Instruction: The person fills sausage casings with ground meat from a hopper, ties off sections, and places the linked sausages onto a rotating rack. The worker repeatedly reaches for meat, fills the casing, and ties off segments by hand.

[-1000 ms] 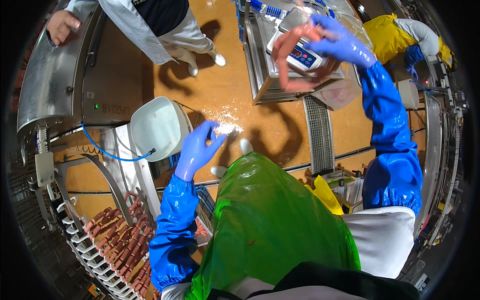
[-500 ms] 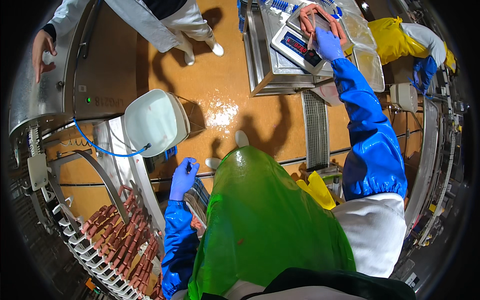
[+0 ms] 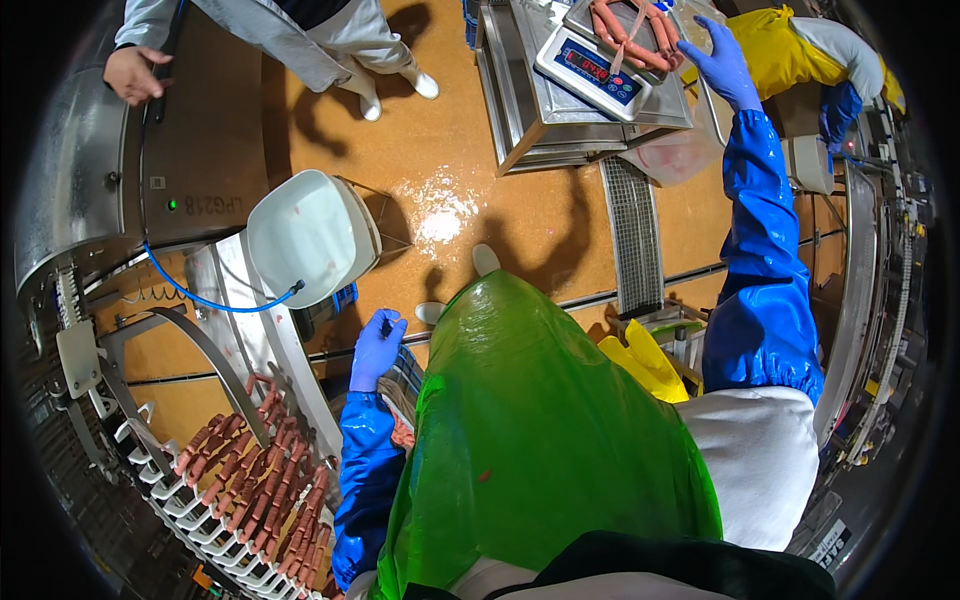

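A string of linked sausages [image 3: 655, 52] lies in a loop on a digital scale [image 3: 600, 78], which stands on a steel table at the upper right. Just right of the loop is my right hand [image 3: 728, 72], in a purple glove, open with its fingers spread and nothing in them. My left hand [image 3: 377, 352], gloved alike, hangs left of my green apron [image 3: 545, 420]. Its fingers are loosely bent, apart, and hold nothing. Several sausage links [image 3: 255, 480] hang from white hooks on a rack at the lower left.
A white tub [image 3: 310, 240] stands on the floor left of centre, with a blue hose [image 3: 215, 303] at its rim. A person [image 3: 330, 50] stands by the steel machine [image 3: 200, 140] at the upper left. Another, in a yellow apron [image 3: 790, 50], bends at the upper right.
My right hand has let go of the sausages and moved right, its fingers spreading. The left hand has barely moved. The other person's hand on the left has shifted up and right.
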Available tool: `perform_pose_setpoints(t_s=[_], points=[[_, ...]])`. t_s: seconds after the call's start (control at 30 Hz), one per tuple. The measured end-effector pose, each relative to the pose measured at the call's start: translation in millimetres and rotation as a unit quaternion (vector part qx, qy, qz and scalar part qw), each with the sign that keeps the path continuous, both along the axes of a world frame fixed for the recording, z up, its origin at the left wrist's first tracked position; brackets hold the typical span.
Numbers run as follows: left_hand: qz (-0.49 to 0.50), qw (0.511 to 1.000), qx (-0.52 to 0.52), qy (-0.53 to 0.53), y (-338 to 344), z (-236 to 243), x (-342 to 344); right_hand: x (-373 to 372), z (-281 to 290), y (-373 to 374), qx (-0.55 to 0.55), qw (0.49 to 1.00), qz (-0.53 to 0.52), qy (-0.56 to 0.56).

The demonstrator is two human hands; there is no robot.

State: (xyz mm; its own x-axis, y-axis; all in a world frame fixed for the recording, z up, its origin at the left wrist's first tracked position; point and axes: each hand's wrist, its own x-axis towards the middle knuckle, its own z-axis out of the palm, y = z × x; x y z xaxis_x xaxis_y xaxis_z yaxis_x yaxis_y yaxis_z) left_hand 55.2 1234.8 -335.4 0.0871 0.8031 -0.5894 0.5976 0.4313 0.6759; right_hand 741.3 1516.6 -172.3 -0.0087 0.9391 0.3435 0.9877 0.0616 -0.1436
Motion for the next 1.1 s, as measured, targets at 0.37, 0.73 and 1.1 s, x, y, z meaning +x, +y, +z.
perform_pose_setpoints(t_s=[0.37,0.73,1.1], points=[[0.020,0.999,0.029,0.014,-6.3,11.4,-9.0,5.6,4.9,9.9,0.080,0.996,0.022,-0.008],[0.034,0.998,0.051,0.014,-32.5,3.1,-15.2,-9.5,18.8,18.5,0.103,0.995,0.006,-0.003],[0.045,0.997,0.062,0.024,-36.8,6.3,-9.8,-15.5,26.5,13.6,0.124,0.992,-0.009,0.018]])
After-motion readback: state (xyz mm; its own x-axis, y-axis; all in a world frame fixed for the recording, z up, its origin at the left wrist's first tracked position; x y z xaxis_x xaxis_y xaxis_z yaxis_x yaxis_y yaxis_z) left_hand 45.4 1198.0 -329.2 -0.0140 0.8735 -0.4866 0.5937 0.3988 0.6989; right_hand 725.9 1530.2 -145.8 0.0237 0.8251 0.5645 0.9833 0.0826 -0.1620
